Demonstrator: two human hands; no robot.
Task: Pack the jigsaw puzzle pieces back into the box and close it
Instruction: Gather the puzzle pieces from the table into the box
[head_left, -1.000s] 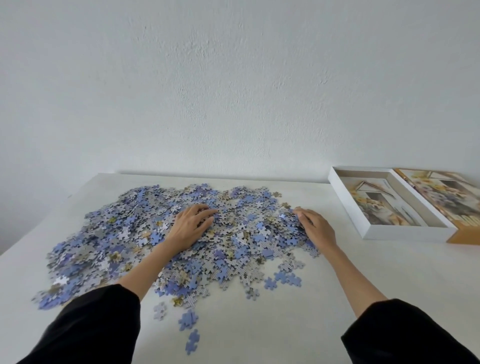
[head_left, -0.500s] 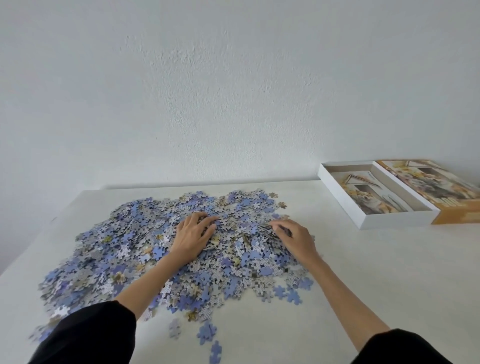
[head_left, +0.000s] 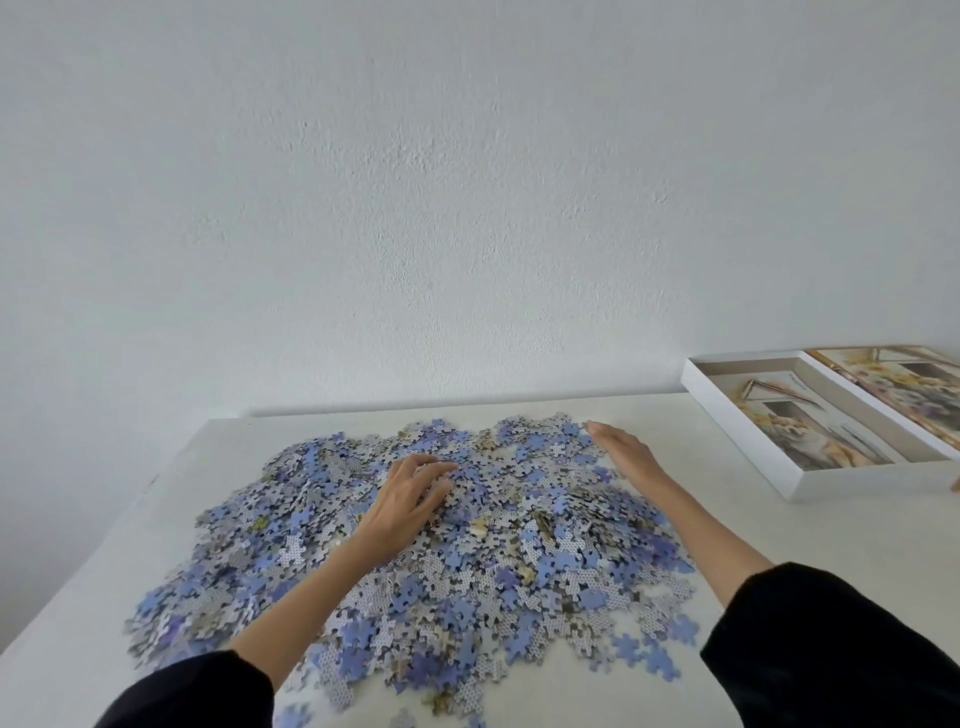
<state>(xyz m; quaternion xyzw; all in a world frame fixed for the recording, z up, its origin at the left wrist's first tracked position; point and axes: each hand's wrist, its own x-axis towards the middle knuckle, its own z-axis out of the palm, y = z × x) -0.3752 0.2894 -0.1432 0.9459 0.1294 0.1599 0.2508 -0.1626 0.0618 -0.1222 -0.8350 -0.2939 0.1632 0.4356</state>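
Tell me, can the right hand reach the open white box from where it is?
Probably yes. The right hand lies at the right edge of the pile, and only bare table separates it from the box, which sits open.

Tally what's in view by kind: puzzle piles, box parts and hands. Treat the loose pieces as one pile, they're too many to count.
Pile of puzzle pieces: 1
Box tray: 1
Box lid: 1
Hands: 2, the left hand and the right hand
Total: 5
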